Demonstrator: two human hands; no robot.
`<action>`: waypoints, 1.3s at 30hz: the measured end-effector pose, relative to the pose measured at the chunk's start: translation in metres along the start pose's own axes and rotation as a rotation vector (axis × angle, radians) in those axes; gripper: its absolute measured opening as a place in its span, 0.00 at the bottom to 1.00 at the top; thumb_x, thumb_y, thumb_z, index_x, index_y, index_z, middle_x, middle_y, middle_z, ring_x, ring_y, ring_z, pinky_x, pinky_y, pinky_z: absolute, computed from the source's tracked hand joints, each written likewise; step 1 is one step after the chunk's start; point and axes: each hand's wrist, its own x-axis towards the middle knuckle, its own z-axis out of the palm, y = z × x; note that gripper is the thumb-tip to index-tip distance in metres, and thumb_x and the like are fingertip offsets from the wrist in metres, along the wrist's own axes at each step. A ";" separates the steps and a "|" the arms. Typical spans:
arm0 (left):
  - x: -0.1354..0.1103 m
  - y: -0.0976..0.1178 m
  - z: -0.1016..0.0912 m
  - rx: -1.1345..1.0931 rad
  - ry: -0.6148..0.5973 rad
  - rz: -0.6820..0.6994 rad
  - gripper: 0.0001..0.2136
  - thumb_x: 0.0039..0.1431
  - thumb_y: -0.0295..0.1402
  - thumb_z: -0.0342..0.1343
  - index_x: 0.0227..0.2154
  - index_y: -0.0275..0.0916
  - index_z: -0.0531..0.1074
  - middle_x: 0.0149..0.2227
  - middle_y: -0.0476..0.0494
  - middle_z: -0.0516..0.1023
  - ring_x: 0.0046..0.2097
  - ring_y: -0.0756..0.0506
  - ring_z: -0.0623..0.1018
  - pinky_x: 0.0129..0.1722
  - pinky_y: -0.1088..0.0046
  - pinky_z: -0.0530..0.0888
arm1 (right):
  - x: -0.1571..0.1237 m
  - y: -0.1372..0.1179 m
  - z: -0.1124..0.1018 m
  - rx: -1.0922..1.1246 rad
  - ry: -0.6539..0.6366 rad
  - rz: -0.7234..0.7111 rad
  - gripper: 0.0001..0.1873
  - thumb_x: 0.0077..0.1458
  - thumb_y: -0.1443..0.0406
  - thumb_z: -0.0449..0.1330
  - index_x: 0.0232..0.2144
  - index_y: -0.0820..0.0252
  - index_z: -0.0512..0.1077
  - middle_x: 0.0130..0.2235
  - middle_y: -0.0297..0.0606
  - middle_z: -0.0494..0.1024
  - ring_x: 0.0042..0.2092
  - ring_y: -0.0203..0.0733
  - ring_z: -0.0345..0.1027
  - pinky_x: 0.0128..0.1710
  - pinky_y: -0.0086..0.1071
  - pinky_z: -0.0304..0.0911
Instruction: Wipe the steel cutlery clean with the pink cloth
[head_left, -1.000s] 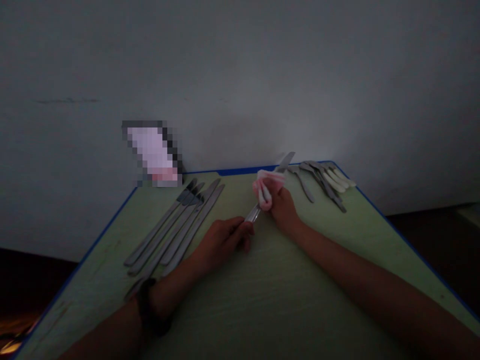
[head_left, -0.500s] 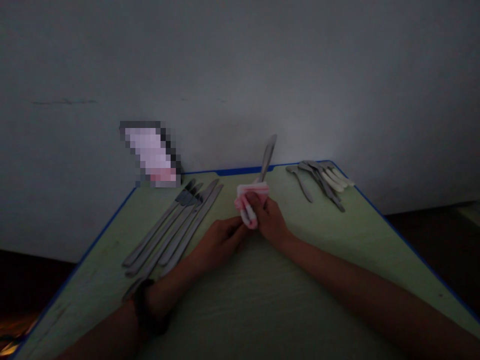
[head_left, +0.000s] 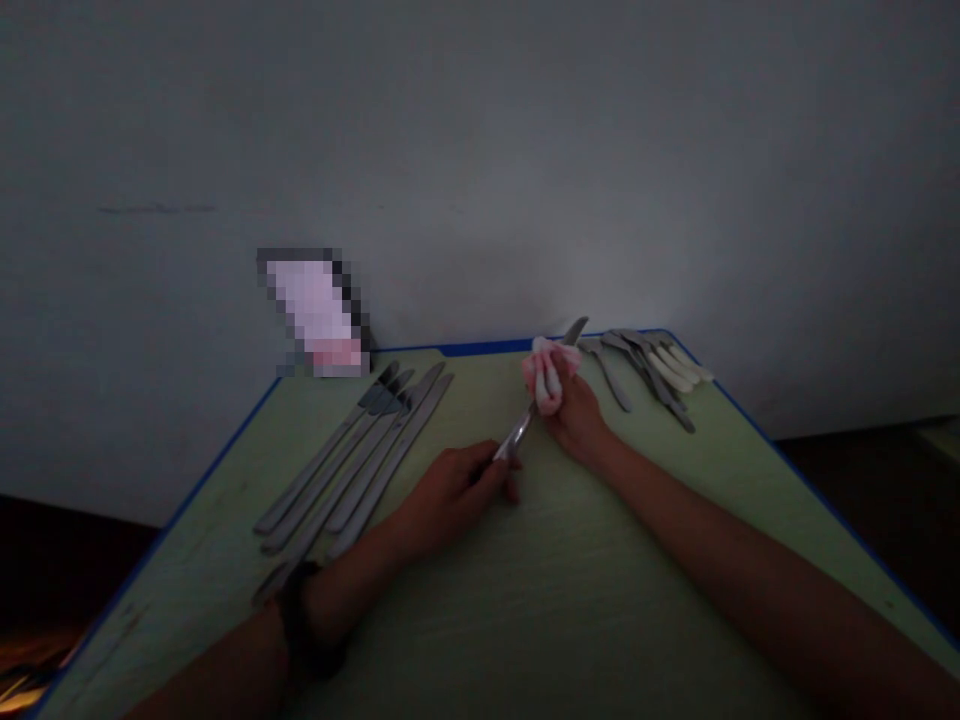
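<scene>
My left hand (head_left: 469,485) is closed around the handle end of a metal table knife (head_left: 516,435) that slants up and away to the right. Farther up, my right hand (head_left: 577,410) pinches a pink and white cloth (head_left: 546,375) folded around the blade. The blade's tip pokes out beyond the cloth, and the part inside is hidden. Left of my hands, several table knives (head_left: 367,450) lie side by side, blades pointing away. To the right of the cloth, a metal spoon (head_left: 609,378) lies by itself.
Several more spoons and white-handled pieces (head_left: 671,365) lie in a pile at the back right. A blurred-out phone-like object (head_left: 315,310) leans on the grey wall (head_left: 480,180) at the back left. The green table (head_left: 465,620) has a blue rim.
The cloth in my right hand has moved up and to the right along the knife, toward its tip. The knife's handle now shows between my hands, and its blade is tilted lower.
</scene>
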 end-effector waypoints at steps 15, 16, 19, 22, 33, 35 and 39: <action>0.002 -0.011 -0.001 0.027 0.277 0.094 0.19 0.61 0.32 0.43 0.55 0.42 0.62 0.37 0.45 0.72 0.35 0.50 0.72 0.37 0.74 0.70 | 0.000 -0.006 0.002 0.300 -0.076 0.115 0.17 0.51 0.50 0.53 0.26 0.57 0.62 0.18 0.24 0.60 0.16 0.27 0.43 0.14 0.23 0.43; 0.002 -0.011 -0.001 -0.018 0.262 0.086 0.20 0.60 0.32 0.45 0.55 0.42 0.62 0.40 0.44 0.72 0.38 0.49 0.73 0.39 0.73 0.71 | 0.000 -0.005 0.002 0.301 -0.076 0.107 0.17 0.50 0.50 0.55 0.25 0.57 0.62 0.18 0.24 0.59 0.16 0.27 0.44 0.14 0.22 0.44; 0.003 -0.007 -0.001 -0.133 0.207 0.028 0.21 0.58 0.34 0.48 0.55 0.40 0.62 0.47 0.42 0.72 0.44 0.46 0.73 0.40 0.72 0.72 | -0.001 0.002 0.002 0.254 -0.076 0.088 0.18 0.49 0.50 0.56 0.24 0.57 0.62 0.18 0.24 0.58 0.17 0.27 0.46 0.15 0.22 0.46; 0.004 -0.003 -0.002 -0.127 0.197 -0.071 0.20 0.58 0.37 0.48 0.53 0.38 0.64 0.40 0.44 0.76 0.35 0.48 0.75 0.31 0.75 0.72 | -0.001 0.005 0.003 0.194 -0.075 0.064 0.19 0.48 0.49 0.56 0.25 0.58 0.64 0.18 0.24 0.59 0.17 0.27 0.46 0.15 0.22 0.45; 0.006 -0.005 0.000 0.182 0.208 -0.029 0.13 0.61 0.37 0.46 0.43 0.39 0.71 0.29 0.51 0.78 0.28 0.51 0.74 0.31 0.77 0.68 | -0.005 0.003 0.005 0.044 -0.048 0.100 0.22 0.46 0.45 0.56 0.29 0.58 0.67 0.21 0.28 0.64 0.19 0.28 0.51 0.17 0.23 0.49; 0.006 -0.006 0.000 0.186 0.202 -0.033 0.14 0.61 0.37 0.45 0.45 0.39 0.69 0.28 0.52 0.78 0.28 0.50 0.75 0.31 0.77 0.68 | -0.008 0.003 0.004 -0.088 -0.103 0.103 0.22 0.47 0.46 0.55 0.28 0.59 0.68 0.21 0.29 0.66 0.21 0.29 0.54 0.19 0.24 0.52; 0.006 -0.004 -0.001 0.190 0.194 -0.083 0.15 0.62 0.38 0.43 0.44 0.37 0.70 0.26 0.51 0.77 0.27 0.50 0.75 0.29 0.77 0.67 | -0.011 0.000 0.003 -0.263 -0.198 0.067 0.22 0.49 0.48 0.54 0.29 0.61 0.71 0.22 0.33 0.69 0.26 0.34 0.62 0.27 0.27 0.58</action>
